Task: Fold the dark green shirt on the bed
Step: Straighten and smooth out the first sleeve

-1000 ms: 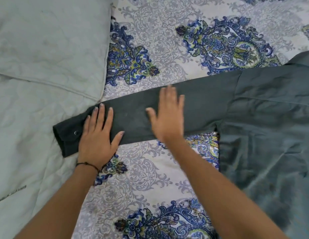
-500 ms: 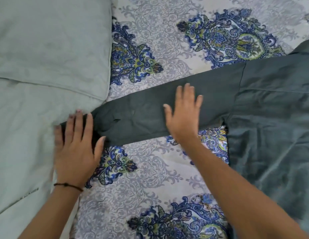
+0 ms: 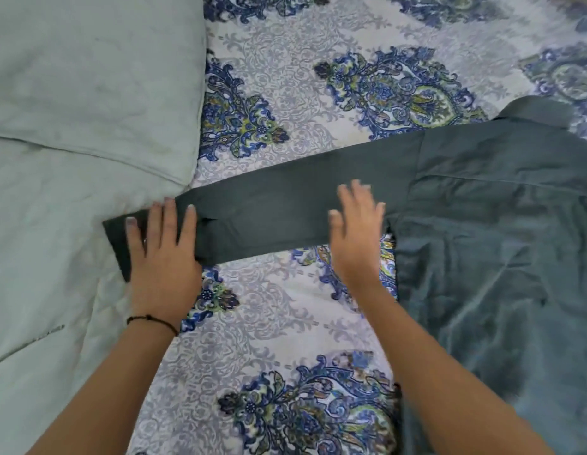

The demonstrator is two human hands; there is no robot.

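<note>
Shirt (image 3: 489,231) flat on bed (image 3: 285,323), sleeve (image 3: 269,215) extended left.
Left hand (image 3: 164,254): fingers straight, spread, pressing flat on the cuff end; nothing gripped. Right hand (image 3: 357,234): fingers straight, flat on the sleeve beside the shirt body, blurred. Pillow (image 3: 88,77) at upper left.

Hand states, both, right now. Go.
Left hand: open, fingers straight, pressing flat on the cuff end of the dark green shirt's sleeve.
Right hand: open, flat over the sleeve; blurred, contact unclear.
</note>
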